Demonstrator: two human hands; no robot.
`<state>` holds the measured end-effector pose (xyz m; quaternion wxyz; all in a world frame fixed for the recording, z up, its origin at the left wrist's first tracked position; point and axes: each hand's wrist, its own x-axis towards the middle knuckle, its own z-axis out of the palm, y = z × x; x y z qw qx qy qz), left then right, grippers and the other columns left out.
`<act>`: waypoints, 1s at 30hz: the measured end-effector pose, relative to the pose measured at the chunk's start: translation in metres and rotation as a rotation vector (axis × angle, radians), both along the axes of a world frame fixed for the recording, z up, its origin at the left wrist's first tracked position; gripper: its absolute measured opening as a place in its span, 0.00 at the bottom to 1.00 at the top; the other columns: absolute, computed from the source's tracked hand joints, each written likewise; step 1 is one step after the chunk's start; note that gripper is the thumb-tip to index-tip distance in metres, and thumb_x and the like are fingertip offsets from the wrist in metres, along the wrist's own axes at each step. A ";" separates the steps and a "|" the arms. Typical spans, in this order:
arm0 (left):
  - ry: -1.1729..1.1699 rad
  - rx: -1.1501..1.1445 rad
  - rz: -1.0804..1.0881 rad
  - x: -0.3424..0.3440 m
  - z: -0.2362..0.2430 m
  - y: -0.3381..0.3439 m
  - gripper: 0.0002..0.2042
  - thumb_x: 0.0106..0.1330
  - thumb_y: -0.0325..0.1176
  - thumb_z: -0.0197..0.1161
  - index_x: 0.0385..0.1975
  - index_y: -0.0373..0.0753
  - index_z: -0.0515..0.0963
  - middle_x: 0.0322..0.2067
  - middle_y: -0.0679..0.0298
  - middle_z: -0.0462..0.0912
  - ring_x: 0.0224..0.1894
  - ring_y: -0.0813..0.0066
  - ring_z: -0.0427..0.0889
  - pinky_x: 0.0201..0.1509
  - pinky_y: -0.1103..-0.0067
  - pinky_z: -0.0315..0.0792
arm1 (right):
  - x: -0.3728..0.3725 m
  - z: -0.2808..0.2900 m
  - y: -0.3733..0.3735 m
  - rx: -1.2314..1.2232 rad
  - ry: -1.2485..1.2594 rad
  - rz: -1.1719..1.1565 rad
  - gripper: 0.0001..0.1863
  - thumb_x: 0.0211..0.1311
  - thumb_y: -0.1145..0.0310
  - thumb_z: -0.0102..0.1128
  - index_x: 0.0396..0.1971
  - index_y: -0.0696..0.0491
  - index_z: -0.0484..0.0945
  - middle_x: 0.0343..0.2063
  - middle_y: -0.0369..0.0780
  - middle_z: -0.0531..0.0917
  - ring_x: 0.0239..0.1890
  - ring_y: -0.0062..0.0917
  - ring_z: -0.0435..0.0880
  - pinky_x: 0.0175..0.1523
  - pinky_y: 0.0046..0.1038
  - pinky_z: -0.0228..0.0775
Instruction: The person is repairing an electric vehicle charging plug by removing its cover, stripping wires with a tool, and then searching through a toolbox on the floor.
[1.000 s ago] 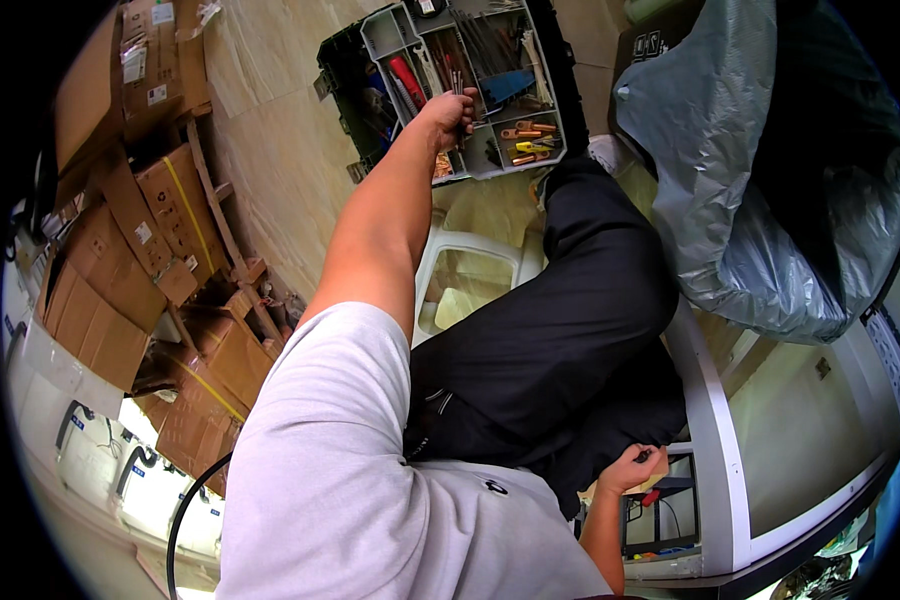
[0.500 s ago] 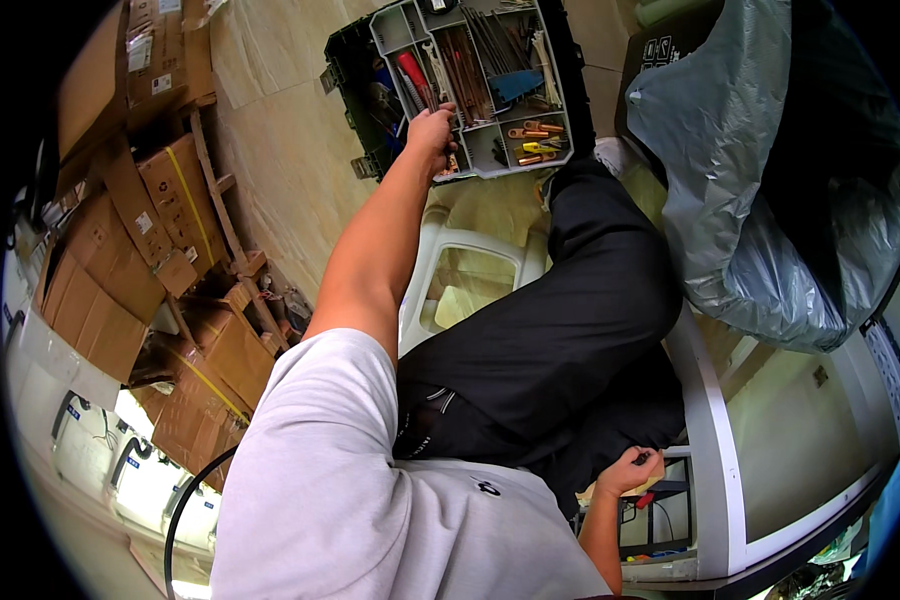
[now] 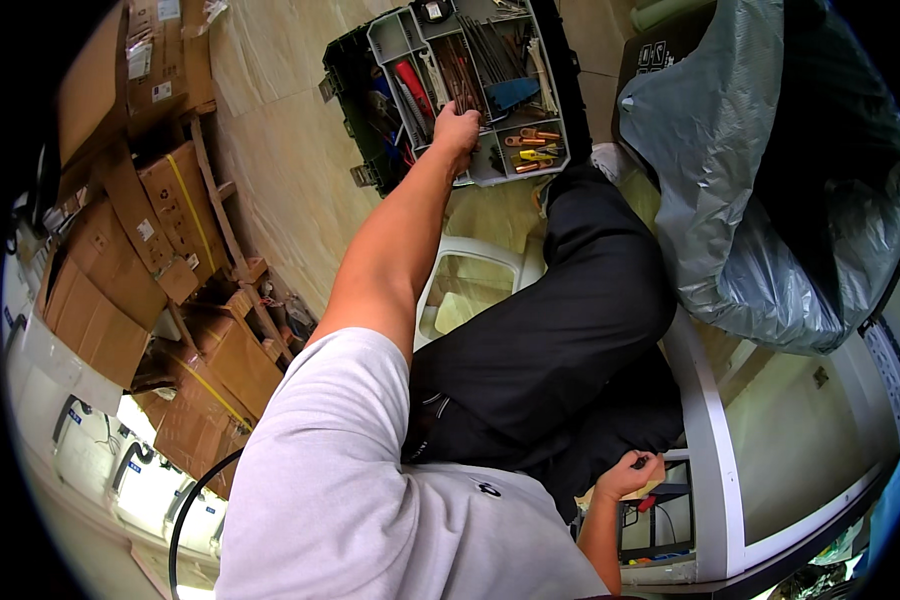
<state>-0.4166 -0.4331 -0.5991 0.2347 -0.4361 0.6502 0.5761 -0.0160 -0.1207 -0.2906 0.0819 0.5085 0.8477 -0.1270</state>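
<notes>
My left hand (image 3: 456,135) reaches into an open, dark green toolbox (image 3: 345,120) with gray compartments. Its fingers are curled among thin metal pieces (image 3: 460,75); what they hold is mostly hidden. Around it sit a red tool (image 3: 412,88), a blue piece (image 3: 513,94), copper lugs (image 3: 533,134) and a yellow tool (image 3: 533,155). My right hand (image 3: 634,472) is closed on a small dark object (image 3: 641,462), too small to identify, beside my thigh and a pale wooden piece (image 3: 655,490).
Stacked cardboard boxes (image 3: 175,210) and pallets line the left. A gray plastic-lined bin (image 3: 715,170) stands at right. A white stool (image 3: 478,247) lies under my legs (image 3: 550,310). A white frame (image 3: 720,450) runs at lower right.
My left hand moved from the middle compartments down-left half a second ago, and now sits slightly further right, its fingers still low among the metal pieces. My right hand barely moved.
</notes>
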 end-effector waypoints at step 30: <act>0.123 0.290 0.285 -0.004 0.011 -0.047 0.08 0.68 0.30 0.48 0.43 0.42 0.70 0.21 0.71 0.66 0.20 0.80 0.64 0.26 0.79 0.66 | 0.012 -0.004 0.006 0.020 0.027 0.029 0.06 0.58 0.73 0.53 0.32 0.60 0.71 0.27 0.41 0.75 0.29 0.28 0.73 0.36 0.25 0.67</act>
